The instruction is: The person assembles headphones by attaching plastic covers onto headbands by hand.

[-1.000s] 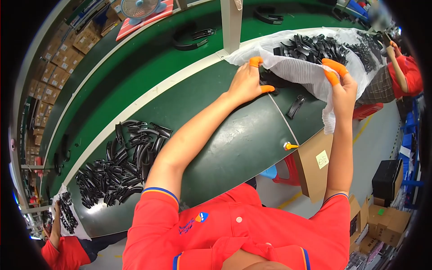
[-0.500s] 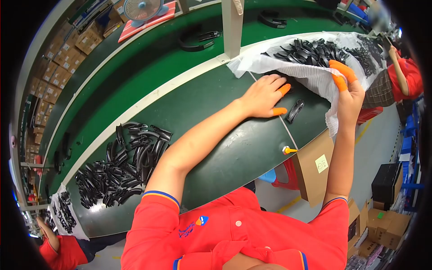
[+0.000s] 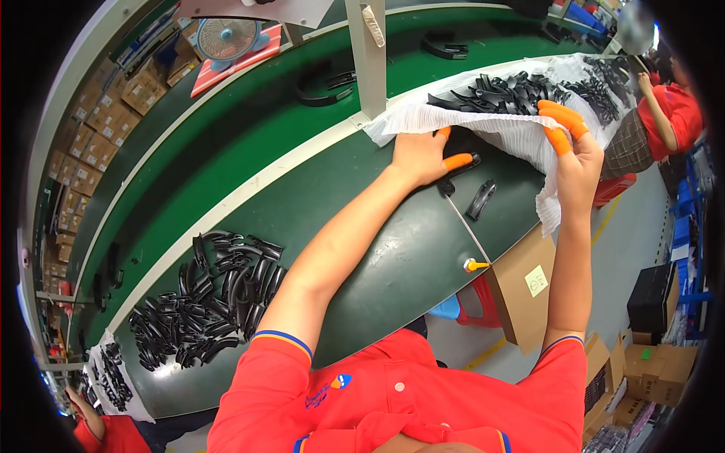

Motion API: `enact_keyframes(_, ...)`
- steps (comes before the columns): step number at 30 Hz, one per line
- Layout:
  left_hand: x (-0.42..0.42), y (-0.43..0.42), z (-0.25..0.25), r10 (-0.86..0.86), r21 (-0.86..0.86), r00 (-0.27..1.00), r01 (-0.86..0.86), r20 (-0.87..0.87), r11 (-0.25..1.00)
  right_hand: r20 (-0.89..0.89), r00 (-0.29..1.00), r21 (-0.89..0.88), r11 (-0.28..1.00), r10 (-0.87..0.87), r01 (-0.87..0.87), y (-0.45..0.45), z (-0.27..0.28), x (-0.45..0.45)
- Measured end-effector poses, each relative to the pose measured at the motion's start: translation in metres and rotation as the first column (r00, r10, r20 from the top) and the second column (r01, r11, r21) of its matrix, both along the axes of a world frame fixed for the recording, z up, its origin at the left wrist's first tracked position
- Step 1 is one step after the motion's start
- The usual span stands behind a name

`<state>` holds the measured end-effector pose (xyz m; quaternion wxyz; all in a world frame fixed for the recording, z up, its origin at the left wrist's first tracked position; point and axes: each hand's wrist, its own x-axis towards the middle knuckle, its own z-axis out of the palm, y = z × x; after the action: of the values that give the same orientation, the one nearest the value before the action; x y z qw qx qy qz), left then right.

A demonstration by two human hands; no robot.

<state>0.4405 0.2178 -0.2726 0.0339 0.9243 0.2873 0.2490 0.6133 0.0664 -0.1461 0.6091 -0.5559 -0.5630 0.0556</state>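
While sheeting [image 3: 521,141] overlaps the left hand [image 3: 418,157], a fan [image 3: 226,38] stands beyond.

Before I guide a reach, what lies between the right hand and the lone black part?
Head view: from the right hand to the black part come the hanging edge of the white sheet, then bare tabletop.
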Motion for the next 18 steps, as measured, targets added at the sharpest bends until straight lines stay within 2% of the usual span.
enact_keyframes(2,-0.002,0.002,0.010,0.053,-0.120,0.997,-0.059,-0.054,0.991,0.005,1.000,-0.011,1.000,0.004,-0.004,0.000,-0.001,-0.001)
enact_keyframes(3,-0.004,0.003,0.023,-0.042,-0.522,0.983,-0.059,-0.179,0.851,-0.010,1.000,-0.007,1.000,0.007,-0.007,0.001,-0.001,-0.001)
enact_keyframes(4,-0.003,-0.001,0.019,-0.037,-0.526,0.983,-0.063,-0.178,0.848,-0.023,1.000,-0.005,1.000,0.010,-0.010,0.002,0.000,-0.001)
enact_keyframes(6,0.005,-0.012,0.003,-0.013,-0.162,1.000,0.016,0.019,0.987,-0.010,1.000,-0.018,1.000,0.001,-0.001,0.001,0.000,0.000)
enact_keyframes(8,0.013,-0.026,-0.007,0.011,-0.058,0.999,-0.009,0.039,0.998,-0.018,1.000,-0.013,1.000,-0.012,0.012,0.001,-0.002,0.000)
enact_keyframes(10,0.020,-0.041,-0.005,0.040,-0.048,0.997,-0.043,-0.070,0.998,-0.009,1.000,-0.026,1.000,-0.004,0.003,-0.001,-0.002,0.000)
enact_keyframes(12,0.025,-0.056,0.000,0.009,-0.168,0.993,-0.029,-0.116,0.985,0.008,1.000,-0.026,1.000,0.010,-0.010,-0.002,-0.001,0.000)
enact_keyframes(15,0.023,-0.073,0.010,-0.037,-0.185,0.977,-0.002,-0.209,0.983,0.011,0.999,0.010,0.999,0.047,-0.047,-0.004,-0.005,0.000)
enact_keyframes(18,0.019,-0.073,0.002,-0.049,-0.146,0.974,0.017,-0.219,0.989,-0.023,1.000,-0.021,1.000,0.018,-0.019,-0.010,-0.009,-0.002)
